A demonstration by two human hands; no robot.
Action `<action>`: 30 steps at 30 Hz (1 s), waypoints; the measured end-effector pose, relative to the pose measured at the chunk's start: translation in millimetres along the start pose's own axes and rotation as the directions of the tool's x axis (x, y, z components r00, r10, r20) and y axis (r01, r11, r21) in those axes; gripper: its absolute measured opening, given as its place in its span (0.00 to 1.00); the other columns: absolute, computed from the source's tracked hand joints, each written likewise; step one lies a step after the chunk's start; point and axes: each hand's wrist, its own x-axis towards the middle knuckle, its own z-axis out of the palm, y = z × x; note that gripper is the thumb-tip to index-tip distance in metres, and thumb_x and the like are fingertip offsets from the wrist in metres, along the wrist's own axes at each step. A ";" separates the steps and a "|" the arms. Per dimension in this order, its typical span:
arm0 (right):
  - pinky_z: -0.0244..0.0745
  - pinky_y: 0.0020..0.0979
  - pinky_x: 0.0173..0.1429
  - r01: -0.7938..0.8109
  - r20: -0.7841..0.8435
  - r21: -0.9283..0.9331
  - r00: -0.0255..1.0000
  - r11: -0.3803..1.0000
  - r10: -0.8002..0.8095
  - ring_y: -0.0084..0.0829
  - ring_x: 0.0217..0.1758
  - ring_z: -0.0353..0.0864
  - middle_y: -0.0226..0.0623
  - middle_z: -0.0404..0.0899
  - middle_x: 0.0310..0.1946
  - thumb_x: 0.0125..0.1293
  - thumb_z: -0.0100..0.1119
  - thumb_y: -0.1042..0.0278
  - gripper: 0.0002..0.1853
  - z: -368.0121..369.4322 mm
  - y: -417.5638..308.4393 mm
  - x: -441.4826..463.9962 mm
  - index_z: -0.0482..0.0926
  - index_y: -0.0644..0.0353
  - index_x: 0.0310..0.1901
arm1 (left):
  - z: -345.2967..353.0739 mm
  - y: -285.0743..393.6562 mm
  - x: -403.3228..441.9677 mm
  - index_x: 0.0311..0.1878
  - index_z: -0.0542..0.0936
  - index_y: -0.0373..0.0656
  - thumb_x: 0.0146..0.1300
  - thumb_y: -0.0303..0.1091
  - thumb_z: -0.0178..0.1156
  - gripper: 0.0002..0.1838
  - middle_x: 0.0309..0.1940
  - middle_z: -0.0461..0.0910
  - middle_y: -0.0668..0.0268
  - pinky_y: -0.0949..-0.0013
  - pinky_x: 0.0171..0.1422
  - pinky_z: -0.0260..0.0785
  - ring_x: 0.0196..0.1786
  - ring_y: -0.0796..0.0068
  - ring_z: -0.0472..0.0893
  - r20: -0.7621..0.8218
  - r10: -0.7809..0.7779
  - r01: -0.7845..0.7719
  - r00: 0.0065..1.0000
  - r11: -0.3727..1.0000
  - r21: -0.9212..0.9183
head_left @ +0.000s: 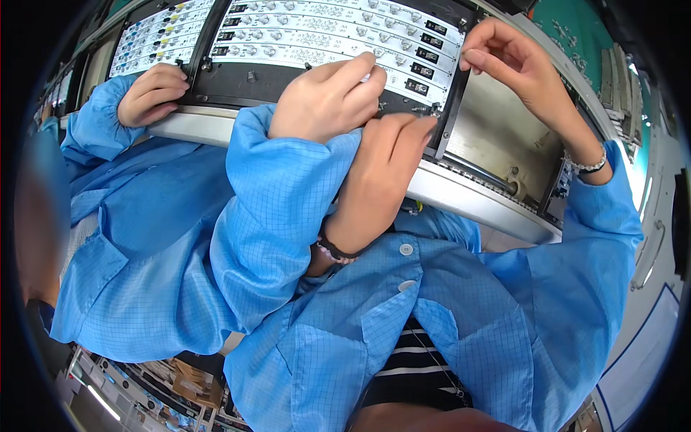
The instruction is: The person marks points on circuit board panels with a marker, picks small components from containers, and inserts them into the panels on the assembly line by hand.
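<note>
My left hand [385, 162], with a beaded bracelet at its wrist, reaches over the front edge of the black fixture [281, 86]. Its fingers are pressed together and bent near the lower right corner of the white circuit boards [324, 34]; whatever is under them is hidden. To the right, my right hand [515, 68] hangs beside the boards' right end. Thumb and fingertips meet in a loose pinch, and anything between them is too small to make out.
A co-worker in a blue smock is close on the left. One of the co-worker's hands [331, 97] is over the boards, touching or nearly touching my left hand; the other [155, 93] rests by the left board panel [155, 36]. A metal rail [468, 198] runs along the front.
</note>
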 end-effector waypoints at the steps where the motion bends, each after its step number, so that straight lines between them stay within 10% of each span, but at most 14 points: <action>1: 0.71 0.24 0.54 -0.025 -0.012 0.028 1.000 0.999 0.025 0.19 0.46 0.76 0.28 0.77 0.41 0.77 0.57 0.66 0.08 -5.5 4.7 -6.0 0.77 0.62 0.48 | 3.4 3.9 6.6 0.55 0.78 0.35 0.62 0.21 0.63 0.17 0.45 0.77 0.57 0.61 0.49 0.73 0.45 0.59 0.78 -0.003 -0.021 0.021 1.000 0.999 0.024; 7: 0.71 0.23 0.53 -0.095 -0.022 0.113 0.995 0.989 0.098 0.18 0.46 0.75 0.27 0.77 0.41 0.76 0.58 0.66 0.08 -8.6 16.8 -24.3 0.77 0.61 0.47 | 23.1 19.5 28.2 0.53 0.78 0.40 0.63 0.23 0.65 0.15 0.43 0.75 0.56 0.58 0.43 0.75 0.43 0.53 0.81 -0.043 -0.131 0.138 0.990 0.960 0.242; 14: 0.70 0.23 0.52 -0.092 0.004 0.125 0.996 0.988 0.092 0.16 0.45 0.75 0.26 0.77 0.40 0.75 0.59 0.65 0.08 6.0 2.4 -20.5 0.77 0.60 0.47 | 8.7 8.2 23.1 0.43 0.77 0.41 0.57 0.25 0.63 0.11 0.37 0.73 0.65 0.76 0.33 0.76 0.36 0.74 0.81 0.051 -0.036 0.000 0.998 0.814 0.581; 20: 0.69 0.22 0.51 -0.085 0.014 0.162 0.996 0.983 0.084 0.16 0.44 0.75 0.26 0.76 0.39 0.76 0.58 0.64 0.08 -0.3 4.2 -27.8 0.77 0.60 0.46 | 21.8 9.0 31.8 0.35 0.72 0.42 0.58 0.23 0.61 0.07 0.35 0.73 0.62 0.72 0.25 0.76 0.27 0.72 0.83 0.091 -0.114 0.029 0.989 0.767 0.640; 23: 0.69 0.23 0.50 -0.061 0.013 0.180 0.998 0.982 0.060 0.16 0.43 0.74 0.26 0.76 0.38 0.76 0.58 0.63 0.09 0.5 1.7 -28.9 0.77 0.60 0.46 | 17.7 12.3 35.2 0.42 0.76 0.43 0.67 0.32 0.63 0.07 0.39 0.77 0.60 0.58 0.32 0.75 0.31 0.55 0.83 0.132 -0.301 0.195 0.945 0.837 0.511; 30: 0.67 0.22 0.46 0.011 -0.039 0.297 0.999 0.955 0.001 0.17 0.38 0.70 0.27 0.75 0.36 0.76 0.57 0.60 0.10 -0.2 -2.9 -41.1 0.76 0.58 0.45 | 22.7 13.9 35.9 0.40 0.76 0.45 0.68 0.34 0.63 0.06 0.35 0.77 0.63 0.60 0.29 0.72 0.30 0.58 0.83 0.081 -0.228 0.148 0.970 0.823 0.549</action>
